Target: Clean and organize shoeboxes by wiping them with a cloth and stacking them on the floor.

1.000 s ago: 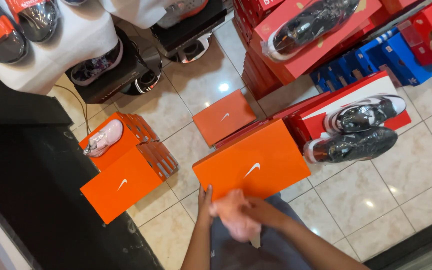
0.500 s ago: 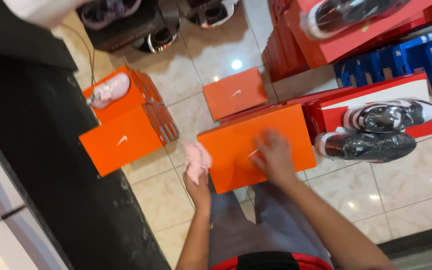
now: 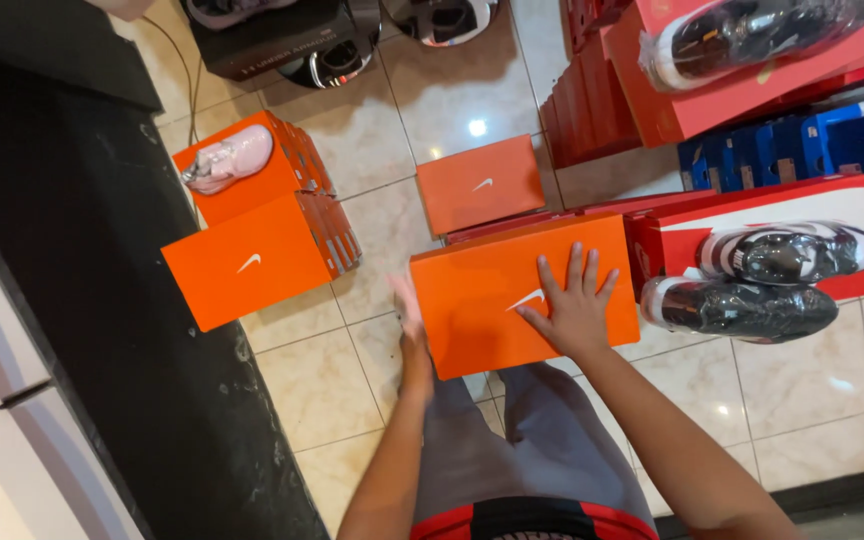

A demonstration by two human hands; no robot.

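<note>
From my feed, the orange shoebox [image 3: 512,295] sits right in front of me over my lap, its long axis running left to right and tilted slightly up toward the right. My right hand [image 3: 574,305] lies flat on the lid, fingers spread and released, gripping nothing, so it is the nearer one to the box top. My left hand [image 3: 409,310] presses edge-on against the box's left end wall; I cannot tell whether it grips. The box looks like smooth matte cardboard with crisp corners. Beyond it lie glossy beige floor tiles [image 3: 352,340], two stacked orange boxes [image 3: 252,250] with a pale pink shoe [image 3: 227,160] on top, and wrapped black shoes [image 3: 752,285] to the right.
</note>
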